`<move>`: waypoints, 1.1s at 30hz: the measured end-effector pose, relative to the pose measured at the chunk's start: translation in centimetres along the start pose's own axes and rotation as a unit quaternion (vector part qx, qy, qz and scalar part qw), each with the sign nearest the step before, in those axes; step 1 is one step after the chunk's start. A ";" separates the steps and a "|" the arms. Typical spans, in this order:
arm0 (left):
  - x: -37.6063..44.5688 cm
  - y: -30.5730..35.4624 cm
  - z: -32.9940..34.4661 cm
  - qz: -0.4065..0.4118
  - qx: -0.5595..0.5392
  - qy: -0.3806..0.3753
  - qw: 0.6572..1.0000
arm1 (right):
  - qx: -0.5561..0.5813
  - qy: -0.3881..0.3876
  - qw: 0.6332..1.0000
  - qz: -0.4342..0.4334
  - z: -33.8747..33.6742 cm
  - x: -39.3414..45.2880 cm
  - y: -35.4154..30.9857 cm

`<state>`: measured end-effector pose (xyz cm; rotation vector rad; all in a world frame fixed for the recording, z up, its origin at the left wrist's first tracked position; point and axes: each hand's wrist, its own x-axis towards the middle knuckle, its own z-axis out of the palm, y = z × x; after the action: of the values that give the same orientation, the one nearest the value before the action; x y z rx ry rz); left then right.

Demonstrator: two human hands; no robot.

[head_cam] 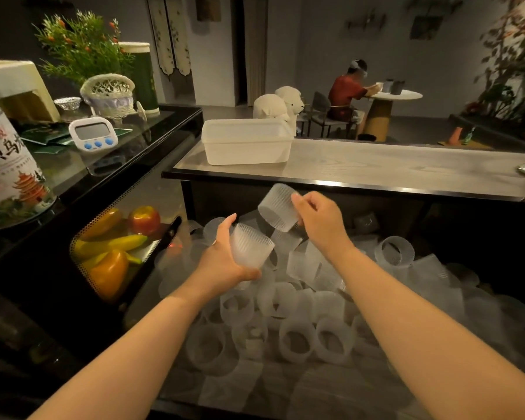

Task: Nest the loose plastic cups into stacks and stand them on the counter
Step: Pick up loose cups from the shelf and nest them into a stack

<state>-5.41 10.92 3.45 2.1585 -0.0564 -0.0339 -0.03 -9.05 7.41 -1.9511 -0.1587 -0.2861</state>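
My left hand (222, 259) grips a ribbed translucent plastic cup (250, 248), held upright and tilted a little. My right hand (319, 219) pinches a second ribbed cup (276, 207) by its rim, tipped on its side with its base pointing down-left toward the first cup. The two cups are apart. Below both hands lies a heap of several loose translucent cups (294, 313) on a lower surface. The grey wood-grain counter (391, 171) runs across above the heap.
A translucent plastic bin (246, 140) stands on the counter's left end. To the left, a glass case holds peppers, bananas and an apple (143, 219). On its top sit a timer (93, 133), a tea tin (6, 168) and a basket. A person sits at a far table.
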 end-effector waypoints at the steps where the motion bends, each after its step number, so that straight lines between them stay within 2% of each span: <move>1: 0.0 0.2 0.3 0.007 0.003 -0.004 1.000 | 0.043 -0.010 0.999 -0.002 -0.6 -0.3 -1.1; 2: 0.0 0.4 0.5 0.016 0.002 -0.005 1.000 | 0.060 -0.032 0.998 -0.006 -1.0 -0.7 -1.9; 5: 0.0 1.4 1.4 0.046 -0.005 0.002 0.999 | 0.017 -0.102 0.994 -0.024 -1.7 -1.8 -2.8; 10: -0.7 3.2 2.2 0.055 0.003 -0.011 0.998 | -0.028 -0.094 0.995 -0.037 -3.2 -2.1 -1.6; 15: -1.0 3.9 2.7 0.058 0.006 -0.002 0.998 | -0.120 -0.155 0.977 -0.082 -3.6 -3.3 -1.1; 20: -0.5 4.0 3.1 0.073 0.055 0.011 0.996 | -0.125 -0.234 0.963 -0.035 -4.2 -3.5 -2.0; 22: 0.0 3.6 3.0 0.075 0.044 0.023 0.996 | -0.129 -0.206 0.969 -0.034 -4.7 -2.9 -1.5; 24: 0.4 3.1 2.8 0.065 0.018 0.038 0.997 | -0.167 -0.104 0.980 -0.034 -5.1 -1.6 0.8; 26: 0.6 2.7 3.0 0.058 0.005 0.038 0.998 | -0.259 -0.032 0.965 0.023 -5.8 -0.1 4.5; 28: 0.7 2.2 3.3 0.058 0.003 0.030 0.998 | -0.370 -0.061 0.923 0.088 -6.5 0.7 7.5; 30: 0.8 1.7 3.5 0.055 0.008 0.017 0.998 | -0.433 -0.104 0.890 0.101 -6.7 1.0 9.4; 33: 1.2 1.2 3.6 0.037 0.009 -0.003 0.999 | -0.431 -0.137 0.887 0.087 -6.0 1.5 11.0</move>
<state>-4.39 7.17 2.45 2.1718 -0.1407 0.0018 3.32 -18.85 0.17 -2.8730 -0.0310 0.0726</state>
